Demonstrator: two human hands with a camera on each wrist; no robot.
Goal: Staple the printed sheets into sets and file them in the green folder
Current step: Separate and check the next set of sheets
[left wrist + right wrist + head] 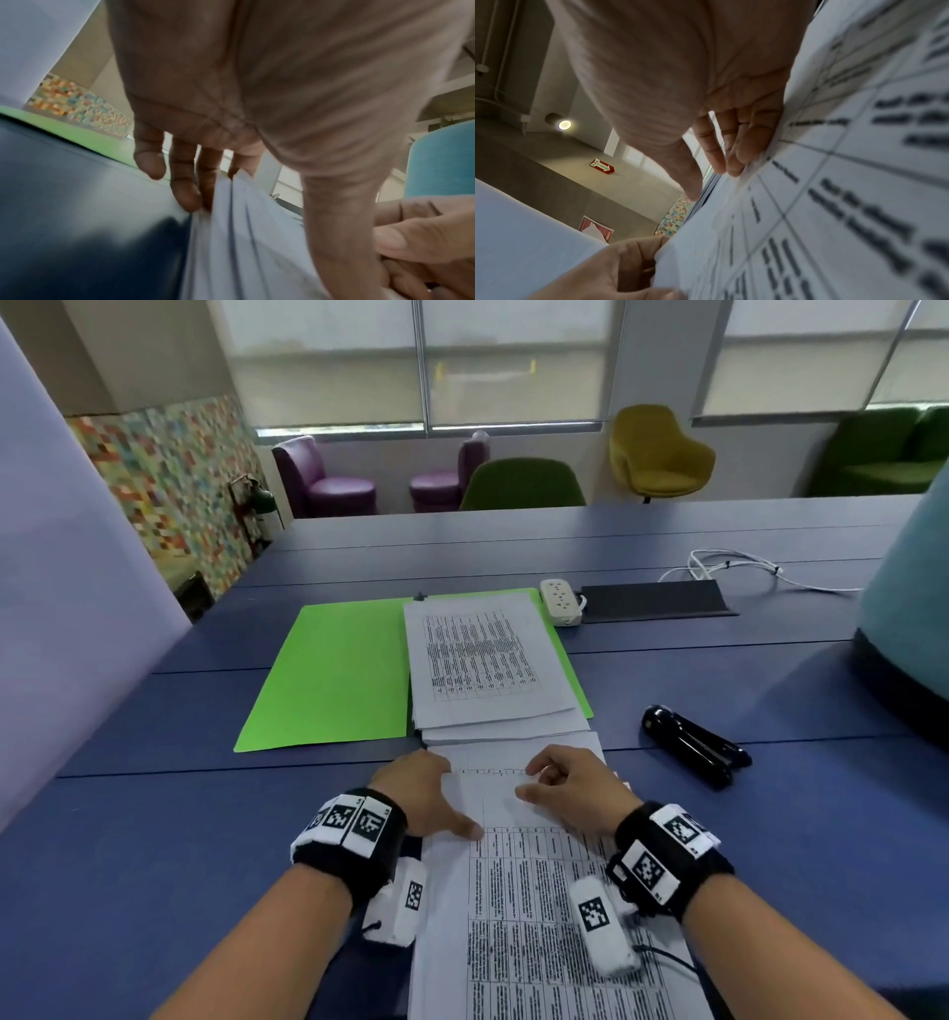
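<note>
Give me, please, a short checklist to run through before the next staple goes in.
1. Both hands on the sheets: ok. Left hand holds the left edge, right hand the top.
2. Edges squared: not ok. The left wrist view shows layers fanned apart.
3. Stapler within reach: ok, lying on the table to the right, untouched.
4. Folder open: ok.
5. Earlier sets filed: ok, a pile lies on its right half.
6. Staples loaded: cannot tell.

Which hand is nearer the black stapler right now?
Right. The right hand rests on the near printed sheets, with the stapler off to its right; the left hand sits on the sheets' far side.
</note>
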